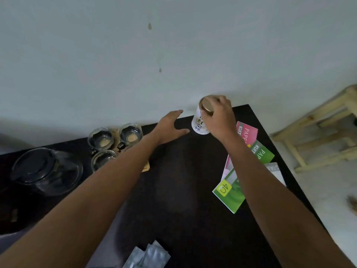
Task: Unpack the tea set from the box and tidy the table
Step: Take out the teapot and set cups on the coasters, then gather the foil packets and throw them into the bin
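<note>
- A person's two bare arms reach across a dark table (pixel 183 180) set against a pale wall
- The right hand (pixel 219 120) grips one white canister (pixel 199 125) with dark lettering and a brass-coloured lid (pixel 206 107), fingers curled over the lid; the canister stands tilted at the table's far edge, near the wall
- The left hand (pixel 170 127) lies flat beside it, fingers straight, thumb spread toward the canister without touching it
- Three glass cups (pixel 116 142) cluster at the far left on a wooden tray (pixel 145 168), whose corner shows under the left forearm
- One glass teapot (pixel 46 171) with a dark lid sits left of the cups
- Four paper packs (pixel 249 163), pink, green and white, fan out under the right forearm
- Clear plastic wrappers (pixel 148 256) lie at the near edge; their count cannot be told
- One pale wooden stool (pixel 318 132) stands right of the table
</note>
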